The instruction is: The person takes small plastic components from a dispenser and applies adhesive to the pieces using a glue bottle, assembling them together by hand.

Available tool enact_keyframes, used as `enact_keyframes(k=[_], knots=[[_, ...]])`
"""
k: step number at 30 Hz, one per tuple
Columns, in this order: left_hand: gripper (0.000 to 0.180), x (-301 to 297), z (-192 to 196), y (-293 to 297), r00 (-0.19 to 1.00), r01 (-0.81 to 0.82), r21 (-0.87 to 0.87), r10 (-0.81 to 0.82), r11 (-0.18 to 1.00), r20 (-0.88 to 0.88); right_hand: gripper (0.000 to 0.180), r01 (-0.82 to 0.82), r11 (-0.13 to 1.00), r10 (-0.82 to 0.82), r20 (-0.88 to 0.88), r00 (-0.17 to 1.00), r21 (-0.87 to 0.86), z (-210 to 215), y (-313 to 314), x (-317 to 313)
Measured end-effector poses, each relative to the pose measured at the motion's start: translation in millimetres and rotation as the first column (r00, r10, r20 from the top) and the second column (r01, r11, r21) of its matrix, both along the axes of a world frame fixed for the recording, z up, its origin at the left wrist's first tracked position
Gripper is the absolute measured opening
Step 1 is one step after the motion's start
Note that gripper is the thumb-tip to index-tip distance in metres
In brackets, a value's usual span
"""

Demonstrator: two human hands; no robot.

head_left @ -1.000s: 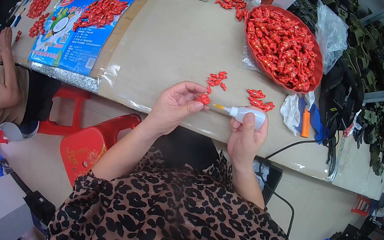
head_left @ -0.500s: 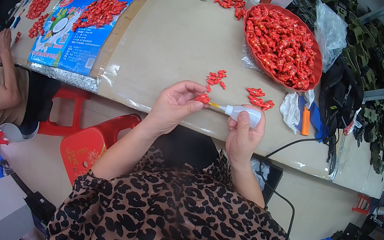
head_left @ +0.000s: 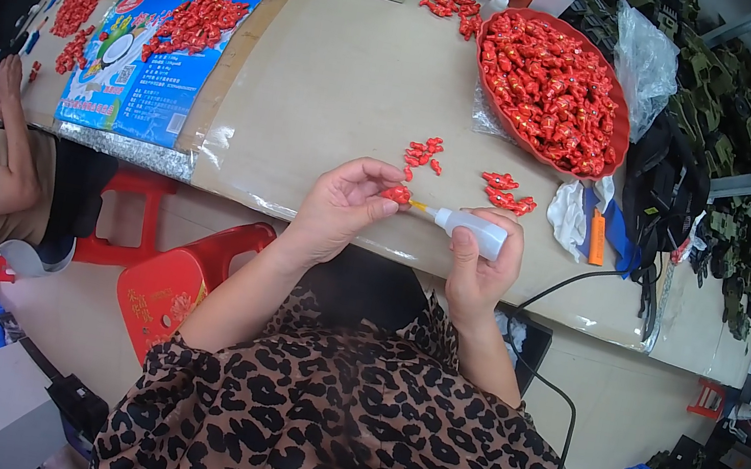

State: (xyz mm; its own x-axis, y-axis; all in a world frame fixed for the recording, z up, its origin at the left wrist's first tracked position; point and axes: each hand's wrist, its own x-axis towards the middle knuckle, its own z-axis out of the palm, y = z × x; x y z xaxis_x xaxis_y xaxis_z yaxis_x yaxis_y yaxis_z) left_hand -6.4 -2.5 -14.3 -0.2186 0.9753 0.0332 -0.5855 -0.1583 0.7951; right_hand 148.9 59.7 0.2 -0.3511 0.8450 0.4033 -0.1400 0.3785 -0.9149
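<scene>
Closely pinched, the thumb and fingertips of the left hand (head_left: pixel 340 211) hold a red piece (head_left: pixel 396 194). Just right of them, the right hand (head_left: pixel 489 266) grips a white bottle (head_left: pixel 475 233), its nozzle (head_left: pixel 421 206) pointing at the piece; I cannot tell whether they touch. Applying something from the bottle looks like the step in hand; the next move seems to call for a steady pinch and a careful tip. Beyond the left fingertips lie small pieces (head_left: pixel 423 152); beyond the right fingers, larger ones (head_left: pixel 507 198), then a bowl (head_left: pixel 623 125) heaped with red pieces.
</scene>
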Motion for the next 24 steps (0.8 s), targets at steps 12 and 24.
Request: enact_keyframes(k=[12,24], knots=[[0.026,-4,-1,0,0.996,0.016,0.009,-0.016,1.0,0.089,0.026,-0.32,0.778,-0.021,-0.531,0.847,-0.541,23,19,7],[0.017,-10,-4,-5,0.961,0.044,0.034,-0.051,0.998,0.271,0.03,-0.165,0.874,0.226,0.082,0.971,-0.458,31,42,-9]])
